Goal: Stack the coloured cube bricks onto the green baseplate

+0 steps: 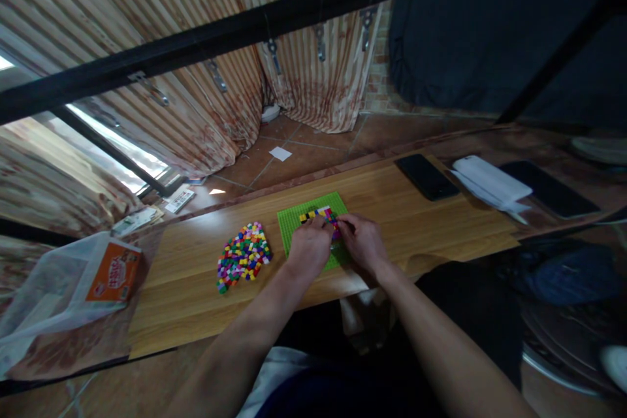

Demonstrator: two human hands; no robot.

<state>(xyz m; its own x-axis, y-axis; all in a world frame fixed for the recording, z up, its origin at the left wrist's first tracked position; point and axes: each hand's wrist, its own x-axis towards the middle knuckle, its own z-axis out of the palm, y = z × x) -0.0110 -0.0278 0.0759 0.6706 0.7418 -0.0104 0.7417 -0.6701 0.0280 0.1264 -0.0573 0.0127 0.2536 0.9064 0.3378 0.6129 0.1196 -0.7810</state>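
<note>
A green studded baseplate [290, 219] lies on the wooden board in front of me. Small coloured bricks [321, 211] in yellow, black, white and pink form a row on it. My left hand [312, 243] rests over the middle of the plate with its fingers curled down on the bricks; whatever they grip is hidden. At the plate's right edge, my right hand [363, 240] has its thumb and fingers pinched together against the brick row. Anything between those fingertips is too small to make out. Left of the plate spreads a pile of loose multicoloured bricks [245, 255].
A black phone [427, 177] lies on the board [382, 189] at the right back. Beyond it are a white object with papers [491, 181] and a dark flat device [551, 189]. A clear plastic bin [63, 287] with an orange label stands left. A black metal bar [196, 46] crosses above.
</note>
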